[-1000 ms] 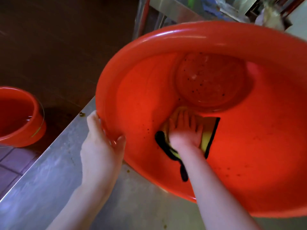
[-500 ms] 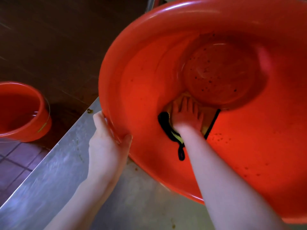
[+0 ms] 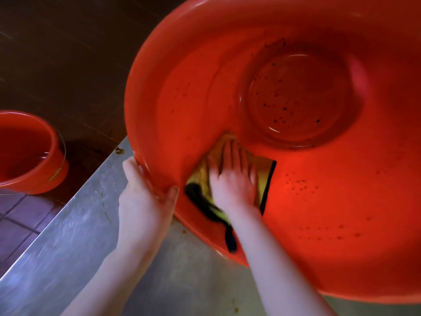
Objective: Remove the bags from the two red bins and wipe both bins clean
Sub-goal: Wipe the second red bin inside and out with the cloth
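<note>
A large red bin (image 3: 341, 213) lies tilted toward me on a steel counter (image 3: 68, 258), its round bottom and inner wall dotted with dark specks. My left hand (image 3: 143, 201) grips the bin's near-left rim, thumb inside and fingers behind. My right hand (image 3: 232, 179) reaches inside and presses flat on a yellow cloth with a black border (image 3: 265, 176) against the lower inner wall, just below the bottom. A second red bin (image 3: 29, 151) stands on the floor at the left; I cannot tell what it holds.
The steel counter's edge runs diagonally from lower left toward the bin, with small brownish bits (image 3: 119, 151) on it. Beyond it are dark floor and purplish tiles (image 3: 18, 220). The tilted bin hides everything to the right.
My right hand has slid the cloth back down the inner wall, away from the bottom. The bin fills more of the view; my left hand keeps its hold on the rim.
</note>
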Motion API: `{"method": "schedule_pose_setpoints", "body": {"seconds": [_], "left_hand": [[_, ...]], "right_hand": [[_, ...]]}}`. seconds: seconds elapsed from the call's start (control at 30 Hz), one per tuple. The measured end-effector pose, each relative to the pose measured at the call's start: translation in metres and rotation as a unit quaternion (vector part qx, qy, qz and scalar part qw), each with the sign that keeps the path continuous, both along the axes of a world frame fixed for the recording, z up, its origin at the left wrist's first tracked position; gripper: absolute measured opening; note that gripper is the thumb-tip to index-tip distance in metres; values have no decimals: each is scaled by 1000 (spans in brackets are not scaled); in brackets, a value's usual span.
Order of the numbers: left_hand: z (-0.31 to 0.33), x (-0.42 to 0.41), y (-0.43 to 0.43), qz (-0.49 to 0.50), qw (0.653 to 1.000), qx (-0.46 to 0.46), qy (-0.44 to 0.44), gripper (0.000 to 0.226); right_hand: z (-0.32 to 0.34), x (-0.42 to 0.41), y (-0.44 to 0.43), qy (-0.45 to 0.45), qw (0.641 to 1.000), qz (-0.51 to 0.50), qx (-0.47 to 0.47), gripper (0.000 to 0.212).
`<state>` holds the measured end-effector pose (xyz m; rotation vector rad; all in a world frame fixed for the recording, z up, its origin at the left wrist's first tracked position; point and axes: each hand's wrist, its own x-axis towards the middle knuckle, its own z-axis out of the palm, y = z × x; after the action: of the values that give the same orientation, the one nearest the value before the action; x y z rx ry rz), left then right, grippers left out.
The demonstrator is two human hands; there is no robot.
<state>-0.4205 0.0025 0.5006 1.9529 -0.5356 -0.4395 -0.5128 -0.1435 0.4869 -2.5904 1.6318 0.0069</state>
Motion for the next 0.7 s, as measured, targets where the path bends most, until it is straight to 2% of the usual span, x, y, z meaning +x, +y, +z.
{"method": "schedule_pose_setpoints", "body": {"seconds": [0.1,0.2,0.3,0.4,0.47,0.6,0.7], "left_hand": [[0,2,3,-17,1000,-15,20,61],[12,14,7,-34,999,-36,3,55],[45,43,1,-9,985,-127,-120,71],[67,62,-8,-56,966,-99,-231,90],[61,49,-7,-78,973,-79,-203,87],[38,-5,-4,-51,994,-76,-63,76],[26,-35,-12,-6,998,-58,-35,71]], "right_hand": [[-2,18,-60,-27,995,-75,52,65],[-7,20,-83,-37,994,-82,68,65],[-10,11,-81,-35,996,-52,62,64],[-4,-9,-81,2,997,-45,70,64],[0,-33,-82,47,996,-49,61,65],[10,-76,-90,132,989,-52,32,66],[17,-89,-88,165,980,-99,48,65]]}}
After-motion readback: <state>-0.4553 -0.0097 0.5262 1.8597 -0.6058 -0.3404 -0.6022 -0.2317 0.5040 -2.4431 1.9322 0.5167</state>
